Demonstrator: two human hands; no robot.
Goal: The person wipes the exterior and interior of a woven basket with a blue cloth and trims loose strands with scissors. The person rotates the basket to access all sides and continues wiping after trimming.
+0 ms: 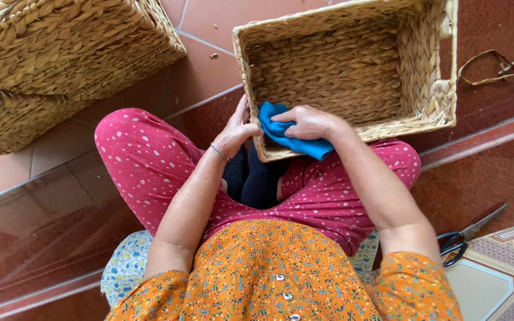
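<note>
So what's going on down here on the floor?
A person sits cross-legged on the tiled floor with an open woven basket tipped toward their lap. The right hand presses a blue cloth against the basket's near rim, while the left hand steadies the rim's corner. The basket looks empty inside. More baskets are stacked at the upper left, scissors lie on the floor to the right, and a few loose fibre strips lie past the basket.

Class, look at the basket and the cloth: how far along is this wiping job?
Done: cannot tell; the woven basket shows no clear wiped patch. In hand: the right hand presses a blue cloth over the near rim, while the left hand steadies that corner. Left: the basket's inside and far walls are not being touched. Scissors lie unused on the floor.
</note>
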